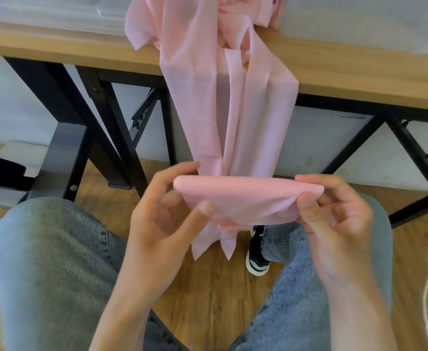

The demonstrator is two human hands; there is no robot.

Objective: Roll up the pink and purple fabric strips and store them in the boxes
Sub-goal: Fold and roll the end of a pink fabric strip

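Currently the roll sits above the lap, left hand and right hand each pinching an end, likely to keep its edges level. Pink strip trails taut from the table, probably so the winding stays tight.

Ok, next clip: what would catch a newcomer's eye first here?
The pink fabric spilling off the wooden table edge at top centre and hanging down to the lap. Below it, the left hand and right hand hold a partly rolled pink bundle between them, above knees in blue jeans.
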